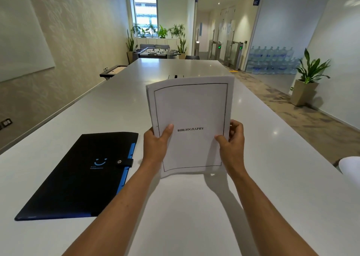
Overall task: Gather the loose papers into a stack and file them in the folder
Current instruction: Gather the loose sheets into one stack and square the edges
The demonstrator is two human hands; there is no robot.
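Observation:
A stack of white papers [190,107] stands upright in front of me, its top sheet bordered in black and reading "BIBLIOGRAPHY". My left hand [156,141] grips the stack's left edge, thumb on the front. On the opposite edge my right hand [232,138] holds it the same way. The stack's bottom edge hangs just above the white table [272,177]. A black folder [78,175] with blue inner edges and a snap strap lies closed and flat on the table to the left of my left forearm.
A small dark object [175,76] lies on the table behind the papers, mostly hidden. Something white [350,168] shows at the table's right edge. The table's right edge borders a carpeted aisle with a potted plant [305,84].

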